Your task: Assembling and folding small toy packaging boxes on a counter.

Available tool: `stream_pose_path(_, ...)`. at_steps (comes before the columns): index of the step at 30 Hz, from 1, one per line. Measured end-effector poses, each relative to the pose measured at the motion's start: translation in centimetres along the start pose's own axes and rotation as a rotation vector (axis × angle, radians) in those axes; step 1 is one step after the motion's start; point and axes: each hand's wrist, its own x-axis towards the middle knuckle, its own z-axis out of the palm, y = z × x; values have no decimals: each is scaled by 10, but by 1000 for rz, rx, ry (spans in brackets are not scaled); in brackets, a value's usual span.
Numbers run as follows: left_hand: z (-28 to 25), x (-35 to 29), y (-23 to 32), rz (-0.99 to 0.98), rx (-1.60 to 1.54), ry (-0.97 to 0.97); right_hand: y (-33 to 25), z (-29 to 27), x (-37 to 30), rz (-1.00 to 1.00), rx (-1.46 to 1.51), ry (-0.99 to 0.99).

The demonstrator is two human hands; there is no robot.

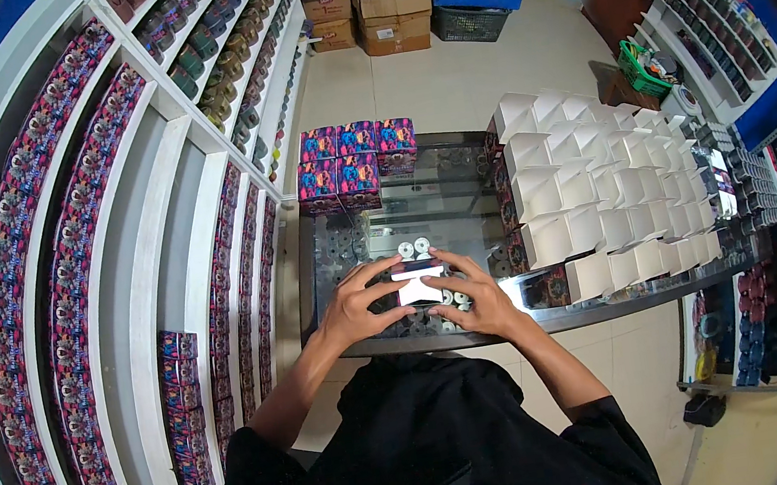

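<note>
My left hand [354, 306] and my right hand [480, 299] both grip a small carton [422, 291] from its two sides. Its white flap faces up, and a dark patterned edge shows along its far side. Fingers of both hands reach over the flap, with the thumbs at the near edge. Just beyond the carton are two white round pieces with dark centres [414, 249]. Several similar pieces [457, 299] show beside my right hand, partly covered by it. What lies inside the carton is hidden.
On the glass-topped counter [448, 210], closed colourful cartons [358, 174] are grouped at the far left. Many open white-flapped cartons [585, 168] fill the right side. Shelves of patterned cartons [70, 284] rise on the left. Cardboard boxes [395, 21] and a dark basket [470, 24] stand beyond.
</note>
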Motion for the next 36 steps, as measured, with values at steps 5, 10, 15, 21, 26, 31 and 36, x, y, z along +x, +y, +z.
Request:
stream_pose_path(5,-5,5,10,-157,-103,-64,8,5,-4,80,57,7)
stream_pose_path(10,-3,7,5,-186,-132,-77,8,6,2,110,162,22)
stream_pose_path(15,-11,14,6,-222,-227,-62,1,-2,6,207,234,3)
stream_pose_path(21,-27,26,28,-238,-458,76,-37,-18,15,205,434,104)
stream_pose_path(26,-50,40,53,-230,-468,141,-61,-37,28,124,391,50)
stream_pose_path(31,-59,44,53,-157,-280,110,-71,-40,34,145,402,69)
stream_pose_path(36,-49,38,52,-109,-358,160,-70,-45,37,141,464,117)
